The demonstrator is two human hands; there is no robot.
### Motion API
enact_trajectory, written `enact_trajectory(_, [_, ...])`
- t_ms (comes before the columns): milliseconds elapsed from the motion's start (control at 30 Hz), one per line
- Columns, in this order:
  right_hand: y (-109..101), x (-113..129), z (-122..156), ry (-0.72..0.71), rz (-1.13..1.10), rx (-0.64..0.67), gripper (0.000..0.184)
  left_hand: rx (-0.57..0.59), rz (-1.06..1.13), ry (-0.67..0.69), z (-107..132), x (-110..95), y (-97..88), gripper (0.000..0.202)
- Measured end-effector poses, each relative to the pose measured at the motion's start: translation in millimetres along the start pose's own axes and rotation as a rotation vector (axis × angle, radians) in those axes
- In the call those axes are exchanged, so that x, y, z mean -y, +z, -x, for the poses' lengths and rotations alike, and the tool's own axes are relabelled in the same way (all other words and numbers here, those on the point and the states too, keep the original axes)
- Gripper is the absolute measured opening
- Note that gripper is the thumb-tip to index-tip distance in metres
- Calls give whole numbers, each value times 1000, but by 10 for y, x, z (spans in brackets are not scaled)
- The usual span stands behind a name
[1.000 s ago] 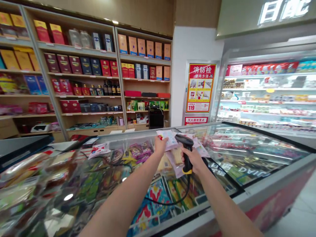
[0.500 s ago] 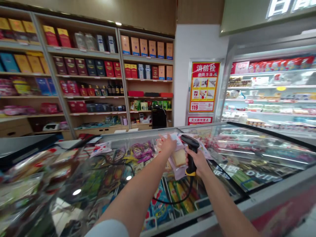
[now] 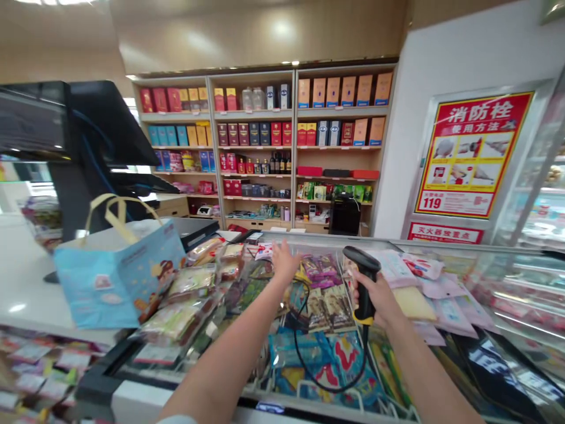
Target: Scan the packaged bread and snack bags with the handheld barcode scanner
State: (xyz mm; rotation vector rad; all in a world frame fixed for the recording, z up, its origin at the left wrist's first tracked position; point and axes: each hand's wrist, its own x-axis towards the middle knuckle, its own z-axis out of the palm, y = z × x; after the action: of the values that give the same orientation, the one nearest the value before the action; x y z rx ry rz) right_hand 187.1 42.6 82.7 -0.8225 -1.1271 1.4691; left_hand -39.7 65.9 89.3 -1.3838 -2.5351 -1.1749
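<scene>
My right hand grips the black scanner, its cable looping down; my left hand, splayed and unclenched, hangs near a white-and-red packet

1. Back: wooden shelving in three bays, rows of boxes and bottles.
2. Above shelving: glossy brown panel, light glare.
3. Right: white wall, framed red-and-yellow poster.
4. Far right: lit cooler, partly in view.
5. Left: white counter; bright ceiling lights high up.
</scene>
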Motion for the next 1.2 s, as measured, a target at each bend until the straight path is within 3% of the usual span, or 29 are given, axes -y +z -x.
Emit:
enact_trajectory(100, [369,-116,-49,19,2,70,40,-126,-213,-14,-268,592,-350,76])
enact_trajectory(167, [607,-184,-86,41,8,106,39,-149,-319,-18,-431,946,-516,79])
enact_trajectory(300, [996,-322,-139,51,19,151,38,-117,-440,-11,-648,1416,-641,70])
enact_trajectory(433, [1146,-495,-136,89,57,145,37,-98,-539,55,-700,1523,-604,46])
enact_trajectory(600, [1044,-656,-101,115,95,164,39,-59,-627,169,-671,1453,-638,29])
enact_trajectory(700, [981,-664,-90,90,81,145,39,-113,-574,173,-635,1400,-759,25])
enact_trajectory(833, [972,-623,-71,93,93,152,38,-271,-214,109,-559,1302,-882,25])
enact_trajectory(967, [975,-616,-53,101,122,176,38,-323,553,-90,-473,1182,-706,25])
enact_trajectory(1100, [973,-611,-39,95,121,192,37,-127,1242,-300,-368,1131,-334,20])
enact_trajectory(1200, [993,-584,-16,88,123,203,39,-4,1369,-427,-279,1197,-124,17])
